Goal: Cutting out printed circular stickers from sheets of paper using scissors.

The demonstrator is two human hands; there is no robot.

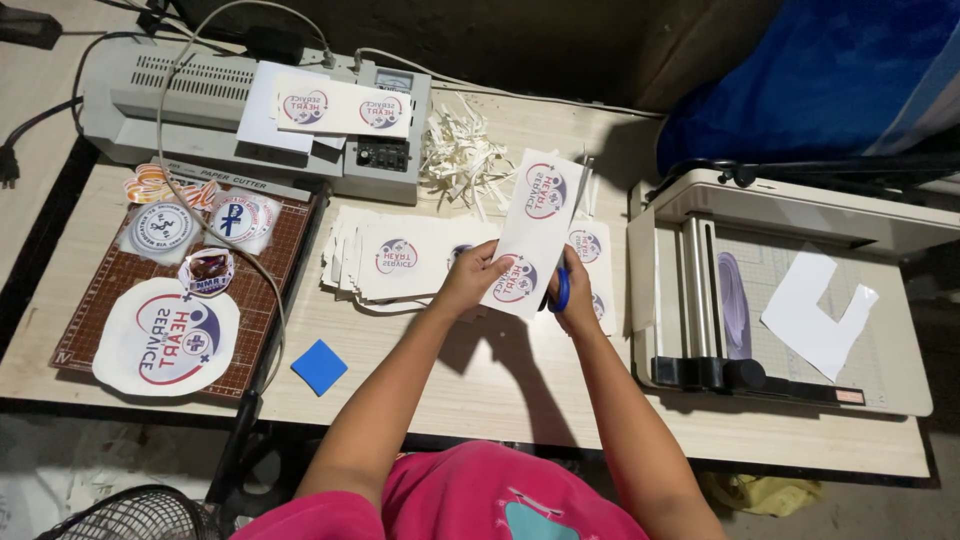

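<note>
At the far left of the wooden table (520,385), a brown cutting mat (285,235) carries a large round printed emblem cutout (165,338) and several smaller round stickers (163,227); behind it, a grey laminator (200,95) bearing a printed strip. Beside the mat, a blue square pad (319,367). At centre, a fanned stack of printed sheets (395,260), with a heap of white paper trimmings (462,155) behind. Left hand (470,278) closed on the lower edge of a white strip with two round emblems (530,235), held tilted above the stack. Right hand (572,290) gripping blue-handled scissors (560,290) at the strip's right edge; blades hidden. At right, a white rotary paper trimmer (800,290) with a white offcut (815,310) on its bed.
</note>
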